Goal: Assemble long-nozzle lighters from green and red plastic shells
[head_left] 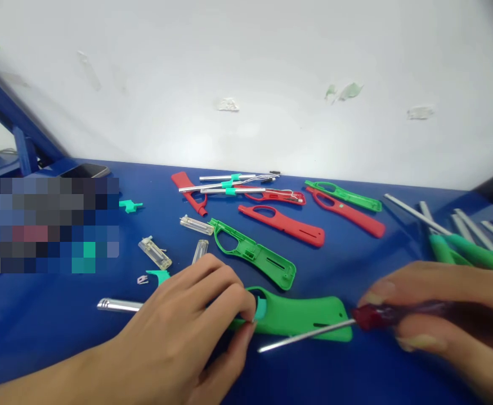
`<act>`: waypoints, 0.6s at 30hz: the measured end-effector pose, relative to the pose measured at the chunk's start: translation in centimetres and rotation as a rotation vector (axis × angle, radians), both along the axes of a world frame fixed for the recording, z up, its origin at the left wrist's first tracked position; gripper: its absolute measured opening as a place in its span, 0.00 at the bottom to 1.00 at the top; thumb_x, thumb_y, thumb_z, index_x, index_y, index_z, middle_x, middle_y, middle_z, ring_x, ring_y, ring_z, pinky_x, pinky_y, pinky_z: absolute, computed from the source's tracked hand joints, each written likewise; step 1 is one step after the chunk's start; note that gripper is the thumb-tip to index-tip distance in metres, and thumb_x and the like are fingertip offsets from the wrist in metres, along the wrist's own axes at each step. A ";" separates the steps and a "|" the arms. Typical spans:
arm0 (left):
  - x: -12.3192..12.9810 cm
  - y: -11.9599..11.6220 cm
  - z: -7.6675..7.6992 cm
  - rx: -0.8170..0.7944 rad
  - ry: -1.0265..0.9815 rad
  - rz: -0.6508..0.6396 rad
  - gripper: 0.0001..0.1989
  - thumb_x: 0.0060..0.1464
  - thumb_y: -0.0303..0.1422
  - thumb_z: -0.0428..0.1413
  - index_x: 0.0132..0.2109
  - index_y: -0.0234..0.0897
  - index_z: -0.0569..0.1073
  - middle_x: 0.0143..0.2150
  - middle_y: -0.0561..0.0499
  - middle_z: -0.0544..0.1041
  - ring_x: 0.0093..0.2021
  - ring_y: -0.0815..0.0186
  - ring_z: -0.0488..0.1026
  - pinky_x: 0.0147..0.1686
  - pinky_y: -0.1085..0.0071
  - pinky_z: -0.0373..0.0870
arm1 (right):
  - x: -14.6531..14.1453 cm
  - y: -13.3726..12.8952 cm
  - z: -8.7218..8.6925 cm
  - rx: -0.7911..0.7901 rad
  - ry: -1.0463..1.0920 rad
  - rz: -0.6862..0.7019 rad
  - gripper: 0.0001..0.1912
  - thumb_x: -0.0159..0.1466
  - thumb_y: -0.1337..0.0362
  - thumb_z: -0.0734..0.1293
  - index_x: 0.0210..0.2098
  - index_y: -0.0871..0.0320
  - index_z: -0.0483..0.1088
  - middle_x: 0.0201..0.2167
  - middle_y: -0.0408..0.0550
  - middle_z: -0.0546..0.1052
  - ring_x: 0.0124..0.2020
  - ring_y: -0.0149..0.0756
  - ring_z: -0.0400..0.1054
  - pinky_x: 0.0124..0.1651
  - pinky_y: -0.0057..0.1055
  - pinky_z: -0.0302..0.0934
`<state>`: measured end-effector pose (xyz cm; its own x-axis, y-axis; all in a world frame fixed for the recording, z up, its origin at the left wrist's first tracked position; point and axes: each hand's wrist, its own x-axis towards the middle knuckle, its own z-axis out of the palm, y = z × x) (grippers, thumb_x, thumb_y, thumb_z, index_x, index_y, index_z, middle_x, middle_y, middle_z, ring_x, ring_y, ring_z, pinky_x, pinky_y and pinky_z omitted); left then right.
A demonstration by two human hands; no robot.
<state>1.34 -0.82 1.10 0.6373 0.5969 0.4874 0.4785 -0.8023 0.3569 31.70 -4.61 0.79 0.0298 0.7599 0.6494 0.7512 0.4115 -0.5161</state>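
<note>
Lying on the blue table is a green gas lighter (301,315), its metal tube (120,305) sticking out to the left and a teal trigger (260,308) showing at the finger loop. My left hand (196,320) grips this lighter around the loop, hiding its middle. In my right hand (449,320) is a screwdriver (373,316) with a dark red handle. Its shaft points left, and the tip appears just in front of the lighter's lower edge; whether it touches is not clear.
Behind lie an open green lighter shell (267,264), red shell halves (288,226), metal tubes with wires (229,184) and clear fuel tanks (156,252). Several green lighters with metal tubes (449,250) are at the right. A phone (86,170) sits back left; a white wall (246,73) rises behind.
</note>
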 end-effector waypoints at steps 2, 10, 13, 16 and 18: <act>0.2 0.1 0.0 -0.013 0.001 -0.006 0.11 0.72 0.23 0.53 0.41 0.41 0.74 0.37 0.55 0.80 0.38 0.66 0.75 0.42 0.70 0.77 | -0.1 0.0 0.0 -0.047 0.011 0.000 0.18 0.67 0.33 0.75 0.33 0.35 0.86 0.26 0.36 0.87 0.23 0.35 0.81 0.31 0.24 0.78; 0.1 0.0 -0.3 -0.038 -0.024 -0.024 0.10 0.71 0.22 0.53 0.42 0.41 0.73 0.37 0.55 0.78 0.38 0.67 0.72 0.42 0.71 0.75 | -0.8 0.8 1.0 -0.009 0.012 0.023 0.18 0.68 0.35 0.75 0.32 0.36 0.87 0.23 0.34 0.86 0.14 0.27 0.75 0.21 0.15 0.71; 0.0 -0.1 -0.2 -0.035 -0.029 -0.027 0.10 0.71 0.22 0.53 0.42 0.40 0.73 0.37 0.55 0.78 0.38 0.67 0.73 0.43 0.70 0.76 | -0.9 1.0 1.4 -0.009 0.013 0.064 0.18 0.68 0.37 0.77 0.31 0.39 0.87 0.23 0.35 0.86 0.15 0.28 0.77 0.21 0.14 0.71; 0.0 -0.1 -0.1 -0.032 -0.029 -0.017 0.10 0.71 0.22 0.53 0.42 0.40 0.73 0.37 0.54 0.79 0.38 0.66 0.73 0.43 0.69 0.76 | -1.0 1.0 1.4 -0.016 0.032 0.058 0.14 0.67 0.42 0.80 0.31 0.42 0.87 0.22 0.36 0.85 0.14 0.28 0.75 0.18 0.16 0.68; -0.1 -0.1 -0.1 -0.028 -0.026 -0.013 0.10 0.70 0.21 0.53 0.42 0.40 0.73 0.37 0.54 0.79 0.38 0.66 0.73 0.42 0.69 0.76 | -1.0 0.9 1.2 -0.008 0.047 0.037 0.13 0.66 0.45 0.80 0.31 0.43 0.87 0.22 0.38 0.85 0.13 0.28 0.72 0.16 0.17 0.66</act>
